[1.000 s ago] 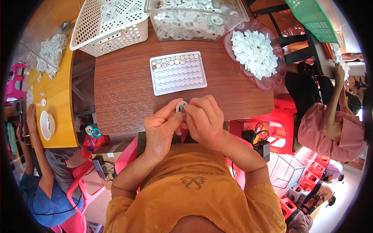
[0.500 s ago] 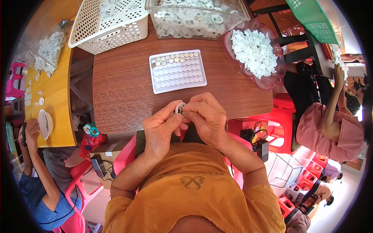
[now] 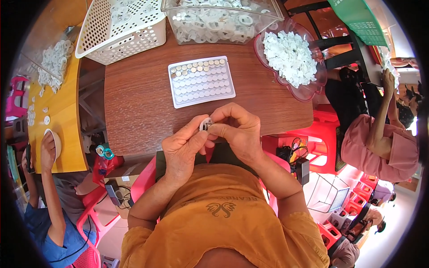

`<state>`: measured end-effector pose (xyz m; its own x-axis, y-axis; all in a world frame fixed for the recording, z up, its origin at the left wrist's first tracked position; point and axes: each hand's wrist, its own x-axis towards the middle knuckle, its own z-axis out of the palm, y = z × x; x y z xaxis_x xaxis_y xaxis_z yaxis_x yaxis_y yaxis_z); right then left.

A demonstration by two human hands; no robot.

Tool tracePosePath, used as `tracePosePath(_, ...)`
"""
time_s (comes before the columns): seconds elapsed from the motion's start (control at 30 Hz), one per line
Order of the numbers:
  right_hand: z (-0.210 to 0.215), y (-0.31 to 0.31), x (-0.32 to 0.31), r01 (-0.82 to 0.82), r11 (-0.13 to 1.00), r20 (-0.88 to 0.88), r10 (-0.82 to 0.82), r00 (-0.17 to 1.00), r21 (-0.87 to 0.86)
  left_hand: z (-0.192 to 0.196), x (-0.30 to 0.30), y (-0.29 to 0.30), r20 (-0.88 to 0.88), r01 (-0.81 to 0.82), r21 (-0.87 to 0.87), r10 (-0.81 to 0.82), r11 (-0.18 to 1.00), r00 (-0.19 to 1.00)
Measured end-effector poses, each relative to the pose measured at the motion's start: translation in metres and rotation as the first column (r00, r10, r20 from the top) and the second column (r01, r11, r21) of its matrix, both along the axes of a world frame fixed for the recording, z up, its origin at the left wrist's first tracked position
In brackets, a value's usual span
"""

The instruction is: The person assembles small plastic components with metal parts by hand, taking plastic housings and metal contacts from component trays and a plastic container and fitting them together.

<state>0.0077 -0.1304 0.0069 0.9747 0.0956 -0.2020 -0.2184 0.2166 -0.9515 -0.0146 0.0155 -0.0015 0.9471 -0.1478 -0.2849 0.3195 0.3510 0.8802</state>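
Observation:
Between my two hands is a small round white plastic piece (image 3: 205, 123) with dark parts at its middle. My left hand (image 3: 184, 142) pinches its edge between thumb and fingers. The right hand (image 3: 238, 134) is closed at the piece's right side, thumb and forefinger pressed together; whether a tiny part is between them is hidden. Just beyond my hands, a white tray (image 3: 205, 101) lies on the brown table (image 3: 138, 102). Round metal button cells (image 3: 199, 69) fill part of its far rows; the nearer rows show pale round pockets.
At the table's far side stand a white perforated basket (image 3: 129, 50) and a clear bin (image 3: 214, 37) of white plastic parts. A pink bowl (image 3: 308, 94) holds small white pieces (image 3: 289, 60). Left, a co-worker's hand (image 3: 48, 149) is in a white bowl (image 3: 57, 142) on a yellow table (image 3: 71, 129).
My right fingers have shifted slightly at the round piece, which now tilts to show more of its face. At left, the co-worker's hand has moved into the white bowl.

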Motion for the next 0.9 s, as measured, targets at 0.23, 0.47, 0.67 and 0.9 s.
tracePosePath(0.23, -0.002, -0.005, 0.003, -0.064, 0.998, -0.065, 0.063, 0.996, -0.026, -0.001, 0.001, 0.003, -0.009, 0.038, 0.022, -0.038, 0.999, 0.999)
tracePosePath(0.47, 0.006, -0.001, 0.005, -0.026, 0.999, -0.114, 0.022, 0.993, -0.034, -0.002, 0.004, 0.004, 0.003, 0.048, 0.024, -0.048, 0.999, 0.999)
tracePosePath(0.67, -0.006, 0.001, 0.003, -0.009, 0.983, 0.027, 0.015, 1.0, -0.181, 0.001, 0.006, 0.002, -0.026, 0.05, 0.037, -0.049, 0.998, 0.998)
tracePosePath(0.9, -0.01, -0.001, -0.001, -0.049, 0.99, 0.016, 0.052, 0.999, -0.135, 0.0, 0.001, -0.001, -0.012, 0.024, 0.072, -0.023, 0.997, 1.0)
